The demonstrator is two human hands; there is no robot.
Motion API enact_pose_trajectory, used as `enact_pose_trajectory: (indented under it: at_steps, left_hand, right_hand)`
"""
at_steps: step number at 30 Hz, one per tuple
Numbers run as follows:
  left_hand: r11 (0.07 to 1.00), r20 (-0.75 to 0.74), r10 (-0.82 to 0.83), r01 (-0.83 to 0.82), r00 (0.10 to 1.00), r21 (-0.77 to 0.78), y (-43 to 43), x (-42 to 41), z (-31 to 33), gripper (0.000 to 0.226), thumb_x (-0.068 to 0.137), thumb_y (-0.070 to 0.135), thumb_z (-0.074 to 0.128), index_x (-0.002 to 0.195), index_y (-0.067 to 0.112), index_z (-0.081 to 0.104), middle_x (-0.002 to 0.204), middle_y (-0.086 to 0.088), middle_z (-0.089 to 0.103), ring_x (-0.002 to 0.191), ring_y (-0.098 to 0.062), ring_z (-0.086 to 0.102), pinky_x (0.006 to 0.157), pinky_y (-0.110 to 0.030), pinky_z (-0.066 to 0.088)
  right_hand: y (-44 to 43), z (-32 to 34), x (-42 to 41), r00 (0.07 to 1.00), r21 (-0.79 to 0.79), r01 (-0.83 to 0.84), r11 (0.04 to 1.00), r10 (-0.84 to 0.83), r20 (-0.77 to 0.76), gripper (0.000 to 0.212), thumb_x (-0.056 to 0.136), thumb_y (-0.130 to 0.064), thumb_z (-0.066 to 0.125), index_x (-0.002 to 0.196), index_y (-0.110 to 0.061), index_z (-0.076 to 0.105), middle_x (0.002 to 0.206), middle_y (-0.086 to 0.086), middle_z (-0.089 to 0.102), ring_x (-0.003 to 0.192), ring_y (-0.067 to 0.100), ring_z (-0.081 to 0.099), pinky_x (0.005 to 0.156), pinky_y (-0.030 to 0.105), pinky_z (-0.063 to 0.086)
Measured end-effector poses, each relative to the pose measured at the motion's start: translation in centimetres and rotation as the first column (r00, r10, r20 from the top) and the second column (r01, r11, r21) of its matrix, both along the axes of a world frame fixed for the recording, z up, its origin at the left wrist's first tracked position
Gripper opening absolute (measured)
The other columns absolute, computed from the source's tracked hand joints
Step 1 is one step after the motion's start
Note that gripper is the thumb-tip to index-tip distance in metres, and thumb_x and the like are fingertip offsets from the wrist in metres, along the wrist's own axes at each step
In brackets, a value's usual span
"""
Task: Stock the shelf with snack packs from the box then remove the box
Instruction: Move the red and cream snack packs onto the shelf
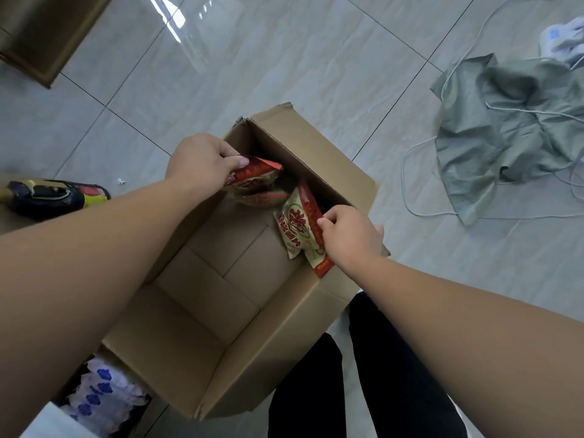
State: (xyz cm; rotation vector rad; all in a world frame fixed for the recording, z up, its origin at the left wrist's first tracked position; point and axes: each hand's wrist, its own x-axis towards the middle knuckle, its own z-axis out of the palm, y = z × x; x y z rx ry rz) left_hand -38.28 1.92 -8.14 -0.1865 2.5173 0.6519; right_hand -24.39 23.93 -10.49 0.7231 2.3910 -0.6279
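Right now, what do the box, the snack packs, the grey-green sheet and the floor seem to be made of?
Box: brown cardboard, likely corrugated, matt; folded flaps and creases show.
Snack packs: thin printed plastic film, probably, slightly glossy and crinkled.
Grey-green sheet: looks like woven fabric or thin plastic sacking; soft folds, I cannot tell which.
Floor: glazed tile, shiny reflections, dark joints.

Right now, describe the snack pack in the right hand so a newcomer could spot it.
Find the cardboard box on the tiled floor. At its far end, against the right wall, the right hand pinches a snack pack. Its cream face with a red flower emblem points up, unlike the red-edged packs under the left hand.
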Motion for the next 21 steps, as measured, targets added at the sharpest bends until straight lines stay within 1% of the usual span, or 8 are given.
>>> enact_pose_trajectory:
  at_steps: [6, 9, 10, 12, 14, 16, 18, 21]
  left_hand:
    - [0.999, -0.023, -0.003, 0.002, 1.0, -0.044, -0.8, 0.5, 3.1, 0.017, 0.088, 0.046, 0.071, 0.08, 0.031, 0.074, 0.082, 0.003, 0.073, 0.081, -0.017, 0.067, 0.07, -0.033, 0.052]
    - [0.999, -0.023, 0.019, -0.02, 1.0, -0.044, -1.2, 1.3, 4.9, 0.019, 0.088, 0.046, 0.071, 0.081, 0.029, 0.074, 0.08, 0.003, 0.073, 0.08, -0.017, 0.067, 0.073, -0.035, 0.055]
    - [0.998, -0.024, 0.03, -0.031, 0.999, -0.049, -1.3, 1.6, 5.5, 0.02, 0.087, 0.047, 0.071, 0.08, 0.028, 0.074, 0.08, 0.003, 0.073, 0.081, -0.017, 0.068, 0.076, -0.036, 0.056]
    - [0.997, -0.028, 0.055, -0.056, 0.998, -0.054, -1.6, 2.1, 6.8, 0.022, 0.086, 0.048, 0.071, 0.082, 0.027, 0.076, 0.079, 0.004, 0.073, 0.081, -0.017, 0.068, 0.078, -0.037, 0.057]
    - [0.997, -0.038, 0.069, -0.071, 0.997, -0.042, -1.7, 2.7, 8.2, 0.023, 0.087, 0.048, 0.07, 0.084, 0.026, 0.078, 0.08, 0.003, 0.074, 0.081, -0.017, 0.068, 0.077, -0.036, 0.057]
    - [0.995, -0.049, 0.088, -0.089, 0.995, -0.034, -1.6, 3.2, 9.8, 0.024, 0.087, 0.047, 0.07, 0.084, 0.025, 0.079, 0.079, 0.004, 0.074, 0.079, -0.015, 0.068, 0.075, -0.035, 0.056]
    - [0.994, -0.057, 0.107, -0.109, 0.993, -0.027, -1.6, 3.7, 11.4, 0.024, 0.087, 0.048, 0.07, 0.082, 0.025, 0.078, 0.077, 0.006, 0.073, 0.076, -0.013, 0.067, 0.073, -0.034, 0.056]
    - [0.989, -0.07, 0.147, -0.147, 0.987, 0.003, -1.5, 4.4, 14.4, 0.022, 0.089, 0.045, 0.07, 0.08, 0.026, 0.075, 0.074, 0.01, 0.07, 0.07, -0.004, 0.063, 0.06, -0.026, 0.048]
  right_hand:
    - [0.9, 2.6, 0.7, 0.988, -0.054, 0.068, 0.996, -0.075, -0.139, 0.021, 0.102, -0.042, 0.049, 0.089, -0.031, 0.063, 0.084, -0.016, 0.061, 0.097, 0.014, 0.044, 0.085, 0.035, 0.024]
    - [1.1, 4.1, 0.6, 0.984, -0.118, 0.062, 0.991, -0.081, -0.161, 0.021, 0.102, -0.04, 0.049, 0.088, -0.03, 0.06, 0.085, -0.014, 0.063, 0.099, 0.015, 0.049, 0.086, 0.036, 0.025]
    - [1.2, 4.6, 0.5, 0.98, -0.144, 0.065, 0.987, -0.091, -0.18, 0.02, 0.101, -0.038, 0.049, 0.087, -0.029, 0.059, 0.082, -0.013, 0.063, 0.097, 0.017, 0.052, 0.087, 0.037, 0.029]
    - [1.5, 5.9, 0.1, 0.966, -0.223, 0.074, 0.972, -0.125, -0.225, 0.018, 0.102, -0.035, 0.048, 0.09, -0.025, 0.057, 0.081, -0.009, 0.063, 0.089, 0.021, 0.059, 0.087, 0.039, 0.042]
    - [1.7, 7.3, -0.4, 0.954, -0.3, 0.083, 0.95, -0.163, -0.251, 0.018, 0.103, -0.033, 0.046, 0.094, -0.02, 0.055, 0.087, -0.002, 0.066, 0.087, 0.023, 0.062, 0.081, 0.041, 0.05]
    - [2.0, 8.7, -0.9, 0.937, -0.368, 0.103, 0.924, -0.214, -0.275, 0.017, 0.103, -0.032, 0.045, 0.089, -0.026, 0.05, 0.089, -0.001, 0.066, 0.085, 0.021, 0.063, 0.077, 0.038, 0.051]
    - [2.2, 10.2, -1.6, 0.919, -0.414, 0.116, 0.903, -0.256, -0.3, 0.02, 0.103, -0.032, 0.045, 0.083, -0.028, 0.046, 0.082, -0.002, 0.066, 0.077, 0.018, 0.062, 0.072, 0.038, 0.05]
    - [2.6, 13.2, -2.7, 0.911, -0.469, 0.087, 0.879, -0.261, -0.32, 0.019, 0.103, -0.033, 0.047, 0.085, -0.027, 0.046, 0.075, 0.002, 0.068, 0.068, 0.02, 0.062, 0.069, 0.039, 0.05]
